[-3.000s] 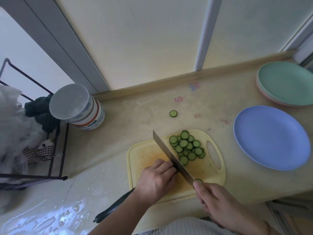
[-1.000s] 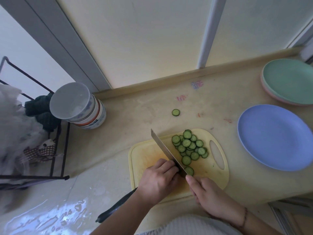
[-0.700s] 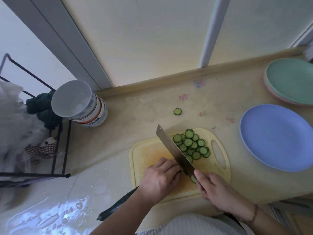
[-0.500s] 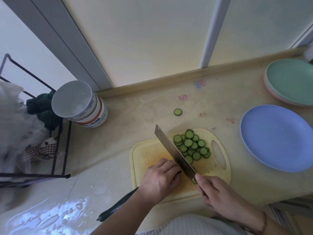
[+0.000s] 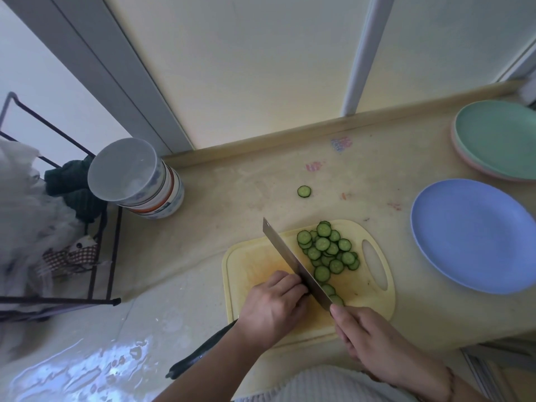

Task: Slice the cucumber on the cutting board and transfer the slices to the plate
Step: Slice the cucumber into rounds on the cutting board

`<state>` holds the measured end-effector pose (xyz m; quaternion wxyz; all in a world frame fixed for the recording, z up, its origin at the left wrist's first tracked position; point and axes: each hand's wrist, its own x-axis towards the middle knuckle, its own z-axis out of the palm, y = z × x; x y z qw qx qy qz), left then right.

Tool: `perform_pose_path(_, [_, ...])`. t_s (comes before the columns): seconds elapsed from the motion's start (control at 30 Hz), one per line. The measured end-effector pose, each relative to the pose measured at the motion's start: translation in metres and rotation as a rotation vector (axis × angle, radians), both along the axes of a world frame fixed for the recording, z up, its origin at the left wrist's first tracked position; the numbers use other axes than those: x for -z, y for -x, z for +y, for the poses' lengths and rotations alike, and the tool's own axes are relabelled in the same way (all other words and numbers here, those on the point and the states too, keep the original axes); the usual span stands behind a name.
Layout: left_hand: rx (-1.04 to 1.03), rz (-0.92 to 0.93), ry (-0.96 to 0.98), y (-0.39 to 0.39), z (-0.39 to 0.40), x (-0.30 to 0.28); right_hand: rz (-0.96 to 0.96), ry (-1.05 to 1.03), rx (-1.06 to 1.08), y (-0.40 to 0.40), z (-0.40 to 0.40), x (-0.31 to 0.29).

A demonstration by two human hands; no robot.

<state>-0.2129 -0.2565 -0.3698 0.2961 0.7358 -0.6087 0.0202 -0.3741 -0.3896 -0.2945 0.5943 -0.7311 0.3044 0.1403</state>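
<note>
Knife (image 5: 295, 264) lowered from its lift, another slice off | left hand (image 5: 274, 307) grips cucumber (image 5: 203, 353) | right hand (image 5: 374, 340) grips knife | plate (image 5: 475, 236) bare

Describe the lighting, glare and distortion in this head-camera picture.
Head view: soft backlight from the frosted window panes; bright bluish glare on the wet counter at lower left; wide-angle bending curves the window frame and the wire rack; the cucumber slices and knife look sharp.
</note>
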Motion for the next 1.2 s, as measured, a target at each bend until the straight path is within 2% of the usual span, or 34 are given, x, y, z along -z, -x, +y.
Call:
perform_pose_path(0.2, [-0.012,-0.007,0.004,0.001,0.0,0.003,0.025,0.094,0.012,-0.007,0.005,0.025])
perform_pose_path(0.47, [-0.032,0.042,-0.01,-0.001,0.0,-0.002,0.025,-0.025,0.102,-0.007,-0.008,0.021])
perform_pose_path(0.7, [-0.018,0.029,0.001,0.0,0.001,0.001,-0.01,-0.084,0.047,0.001,-0.002,0.002])
perform_pose_path(0.93, [-0.014,0.033,-0.005,0.001,0.002,0.002,-0.019,0.005,-0.003,0.005,0.0,-0.005])
perform_pose_path(1.2, [-0.018,0.034,0.005,-0.001,0.0,0.001,0.001,0.057,-0.01,-0.004,0.002,0.016])
